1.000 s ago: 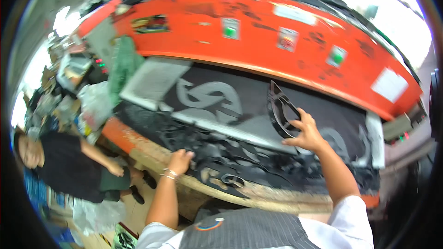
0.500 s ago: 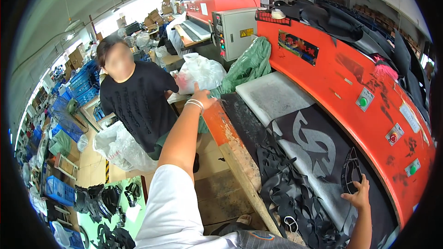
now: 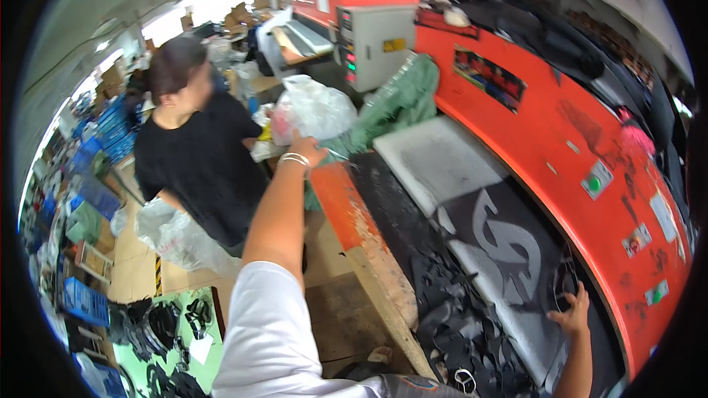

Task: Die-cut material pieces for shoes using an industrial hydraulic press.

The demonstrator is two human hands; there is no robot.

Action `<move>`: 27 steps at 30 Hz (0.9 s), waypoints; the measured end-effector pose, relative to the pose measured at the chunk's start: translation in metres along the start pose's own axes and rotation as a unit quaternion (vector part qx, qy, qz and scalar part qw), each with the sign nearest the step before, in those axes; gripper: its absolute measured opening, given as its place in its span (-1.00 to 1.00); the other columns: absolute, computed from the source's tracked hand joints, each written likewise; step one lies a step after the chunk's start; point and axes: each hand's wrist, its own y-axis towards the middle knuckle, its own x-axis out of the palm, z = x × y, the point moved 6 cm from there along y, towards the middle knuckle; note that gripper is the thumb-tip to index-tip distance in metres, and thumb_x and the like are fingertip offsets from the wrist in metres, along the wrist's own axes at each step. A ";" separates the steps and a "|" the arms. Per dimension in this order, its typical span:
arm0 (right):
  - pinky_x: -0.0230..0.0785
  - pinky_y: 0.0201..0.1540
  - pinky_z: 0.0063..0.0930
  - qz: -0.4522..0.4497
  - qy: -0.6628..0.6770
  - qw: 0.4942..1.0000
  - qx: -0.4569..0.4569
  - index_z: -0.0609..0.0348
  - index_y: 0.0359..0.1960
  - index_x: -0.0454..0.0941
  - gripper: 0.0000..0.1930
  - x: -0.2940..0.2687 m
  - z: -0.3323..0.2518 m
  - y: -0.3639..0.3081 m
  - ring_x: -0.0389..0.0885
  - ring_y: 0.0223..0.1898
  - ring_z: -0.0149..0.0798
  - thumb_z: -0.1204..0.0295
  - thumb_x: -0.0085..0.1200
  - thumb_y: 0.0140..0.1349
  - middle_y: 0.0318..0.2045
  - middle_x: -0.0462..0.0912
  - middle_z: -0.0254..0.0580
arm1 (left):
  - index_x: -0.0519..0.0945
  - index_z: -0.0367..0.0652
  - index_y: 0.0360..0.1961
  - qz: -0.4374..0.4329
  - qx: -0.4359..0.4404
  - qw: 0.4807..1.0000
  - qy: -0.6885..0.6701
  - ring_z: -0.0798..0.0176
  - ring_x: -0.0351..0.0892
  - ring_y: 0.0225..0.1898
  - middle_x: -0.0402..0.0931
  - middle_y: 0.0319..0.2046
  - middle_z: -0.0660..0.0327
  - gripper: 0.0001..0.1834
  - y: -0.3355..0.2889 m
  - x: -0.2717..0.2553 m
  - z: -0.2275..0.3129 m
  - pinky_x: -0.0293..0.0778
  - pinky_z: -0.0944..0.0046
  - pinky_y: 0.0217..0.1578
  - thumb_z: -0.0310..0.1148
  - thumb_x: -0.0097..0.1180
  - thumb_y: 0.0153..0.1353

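My left hand (image 3: pixel 308 150), two white bands on its wrist, reaches past the far end of the machine bed with its fingers stretched out. It is nearest to the white plastic bag (image 3: pixel 313 107), and I cannot tell whether they touch. My right hand (image 3: pixel 571 315) is spread open over the dark sheet (image 3: pixel 527 210) on the bed, holding nothing visible. Just beyond its fingers stands a thin curved frame (image 3: pixel 564 274), like a cutting die. Pale grey curved cut-outs show in the sheet.
A red press beam (image 3: pixel 560 140) with buttons arches along the right. Black scraps (image 3: pixel 461 317) heap beside the wooden edge board (image 3: pixel 387 309). At left stand a person in black (image 3: pixel 199 147) and a green table (image 3: pixel 199 339) with black parts. Green sacking (image 3: pixel 402 99) lies beyond the bed.
The head view has shifted slightly. The person in black has turned the head toward the white bag. My left arm stays outstretched and my right hand stays by the frame.
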 end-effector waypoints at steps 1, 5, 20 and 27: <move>0.04 0.32 -0.08 0.015 -0.025 0.999 -0.031 0.24 -0.21 0.67 -0.25 -0.002 0.005 -0.001 0.16 0.27 0.25 0.12 0.49 -0.61 0.31 0.12 0.31 | 0.52 -0.23 0.07 -0.023 0.043 0.998 0.050 -0.16 0.27 0.26 0.23 0.26 -0.17 -0.38 0.004 0.008 0.025 0.16 0.02 0.29 0.07 0.06 0.17; 0.04 0.30 -0.02 0.027 -0.070 0.986 -0.152 0.11 -0.07 0.65 -0.22 0.028 -0.026 0.038 0.17 0.28 0.25 -0.04 0.44 -0.43 0.30 0.16 0.29 | 0.61 -0.24 -0.12 0.057 0.138 0.985 -0.091 -0.11 0.41 0.10 0.49 -0.03 -0.10 -0.49 0.024 0.062 0.003 0.31 0.02 0.14 0.00 0.20 0.11; 0.01 0.30 -0.01 -0.002 -0.105 0.981 -0.163 0.05 -0.09 0.67 -0.28 0.025 -0.035 0.021 0.16 0.23 0.22 -0.07 0.44 -0.35 0.29 0.13 0.29 | 0.63 -0.13 -0.13 -0.203 0.559 0.712 -0.373 -0.01 0.45 0.12 0.49 0.07 -0.01 -0.64 -0.280 0.218 0.431 0.35 0.16 0.13 -0.15 0.22 0.11; -0.20 0.36 0.13 0.047 -0.144 0.976 -0.155 -0.11 0.08 0.56 -0.17 0.032 -0.030 0.003 -0.04 0.37 0.30 -0.10 0.44 -0.36 0.35 0.00 0.32 | 0.59 -0.10 -0.24 -0.067 0.555 0.752 -0.349 -0.06 0.25 0.28 0.38 0.18 -0.09 -0.72 -0.307 0.249 0.450 0.05 -0.05 0.28 -0.20 0.20 0.05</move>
